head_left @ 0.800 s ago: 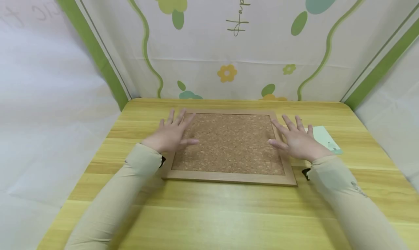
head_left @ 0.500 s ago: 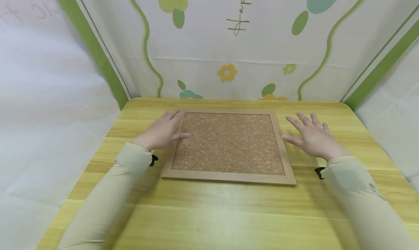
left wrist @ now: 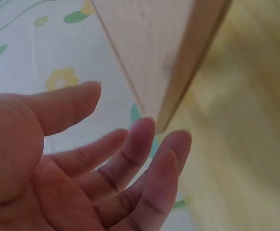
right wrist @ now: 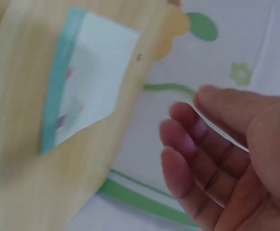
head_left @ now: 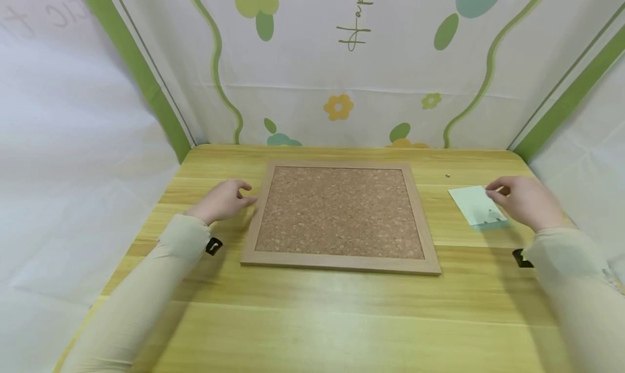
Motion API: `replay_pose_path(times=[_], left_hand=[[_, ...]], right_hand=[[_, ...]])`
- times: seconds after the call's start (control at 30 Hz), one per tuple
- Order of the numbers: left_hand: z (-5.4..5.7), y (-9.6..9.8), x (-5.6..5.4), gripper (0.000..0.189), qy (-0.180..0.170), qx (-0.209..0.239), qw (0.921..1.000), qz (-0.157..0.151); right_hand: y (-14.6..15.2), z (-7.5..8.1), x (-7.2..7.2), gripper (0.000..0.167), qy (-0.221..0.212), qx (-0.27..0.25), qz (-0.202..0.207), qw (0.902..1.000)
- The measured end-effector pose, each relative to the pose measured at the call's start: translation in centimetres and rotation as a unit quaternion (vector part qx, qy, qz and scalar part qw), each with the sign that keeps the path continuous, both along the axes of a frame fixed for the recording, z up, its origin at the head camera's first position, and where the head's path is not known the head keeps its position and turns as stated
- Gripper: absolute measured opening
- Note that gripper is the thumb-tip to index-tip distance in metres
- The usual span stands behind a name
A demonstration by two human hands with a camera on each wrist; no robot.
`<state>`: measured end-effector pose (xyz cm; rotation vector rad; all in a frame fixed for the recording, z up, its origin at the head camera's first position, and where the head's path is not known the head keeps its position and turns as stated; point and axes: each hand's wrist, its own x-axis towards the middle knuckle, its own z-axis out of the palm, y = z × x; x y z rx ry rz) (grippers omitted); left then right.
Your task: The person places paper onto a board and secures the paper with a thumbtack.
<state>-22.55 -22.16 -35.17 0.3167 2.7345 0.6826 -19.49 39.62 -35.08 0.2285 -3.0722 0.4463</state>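
A wood-framed cork board (head_left: 342, 213) lies flat on the table. My left hand (head_left: 223, 202) is just off its left frame edge, fingers loosely bent and thumb apart. In the left wrist view that hand (left wrist: 106, 168) is empty, near a corner of the frame (left wrist: 166, 57). At the right, my right hand (head_left: 529, 199) hovers by the upper right corner of a pale green sheet of note paper (head_left: 473, 204). From the right wrist, its fingers (right wrist: 178, 178) curl toward the thumb with nothing visible between them, apart from the sheet (right wrist: 99, 62).
A tiny round metallic object (head_left: 447, 176) lies behind the note paper. The wood-grain table (head_left: 317, 318) extends in front of the board. White floral cloth (head_left: 303, 63) hangs behind the table and at both sides.
Both hands have moved outward off the board, the left one slightly, the right one farther, over to the note paper's far side. The fingers of both have gone from spread to bent. The board stays put.
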Motion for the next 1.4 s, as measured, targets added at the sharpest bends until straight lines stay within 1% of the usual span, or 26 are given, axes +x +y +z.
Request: replay_pose_path(times=[0.1,0.17,0.3,0.4,0.5,0.6,0.73,0.87,0.93,0.97,1.1,1.2,1.33,1.4], left_hand=[[-0.5,-0.3,-0.1,0.055,-0.033,0.024,0.9991,0.011],[-0.8,-0.4,-0.2,0.057,-0.059,0.041,0.9972,0.019],[-1.4,-0.4,-0.4,0.057,-0.105,0.073,0.9914,0.029],[-1.7,-0.3,-0.4,0.047,-0.120,0.069,0.9899,0.031],[-2.0,-0.3,-0.4,0.038,-0.117,0.038,0.9922,0.019],[-2.1,-0.4,-0.4,0.036,-0.112,0.016,0.9935,0.004],[-2.2,-0.3,-0.3,0.035,-0.119,0.017,0.9928,-0.002],[-2.2,-0.1,-0.2,0.034,-0.128,0.021,0.9915,0.002],[-2.1,0.0,-0.2,0.034,-0.132,0.022,0.9910,0.003],[-2.1,0.0,-0.2,0.033,-0.135,0.023,0.9905,0.008],[-2.1,0.2,-0.2,0.033,-0.141,0.027,0.9896,0.012],[-2.0,0.2,-0.2,0.032,-0.140,0.029,0.9896,0.012],[-2.1,0.3,-0.2,0.033,-0.137,0.033,0.9900,0.010],[-2.1,0.3,-0.2,0.033,-0.137,0.036,0.9898,0.011]], right_hand=[[2.0,-0.6,-0.3,0.027,-0.011,-0.013,-0.021,0.9996],[3.2,-1.1,-0.4,0.028,-0.027,-0.018,-0.031,0.9990],[4.8,-1.9,-0.5,0.037,-0.068,-0.018,-0.058,0.9959],[5.5,-2.3,-0.6,0.046,-0.111,-0.021,-0.071,0.9910],[5.6,-2.5,-0.9,0.052,-0.152,-0.022,-0.068,0.9858],[5.3,-2.6,-1.3,0.060,-0.180,-0.016,-0.060,0.9817],[4.9,-2.6,-1.8,0.071,-0.198,-0.003,-0.057,0.9785],[4.5,-2.2,-2.1,0.073,-0.220,0.020,-0.053,0.9738],[4.2,-2.1,-2.3,0.072,-0.236,0.034,-0.052,0.9698],[4.1,-2.0,-2.4,0.072,-0.244,0.040,-0.053,0.9675],[3.8,-1.8,-2.8,0.085,-0.255,0.061,-0.056,0.9633],[3.8,-1.8,-2.9,0.094,-0.256,0.066,-0.051,0.9631],[3.8,-1.9,-3.0,0.094,-0.254,0.062,-0.050,0.9640],[3.8,-2.0,-2.9,0.096,-0.255,0.058,-0.057,0.9635]])
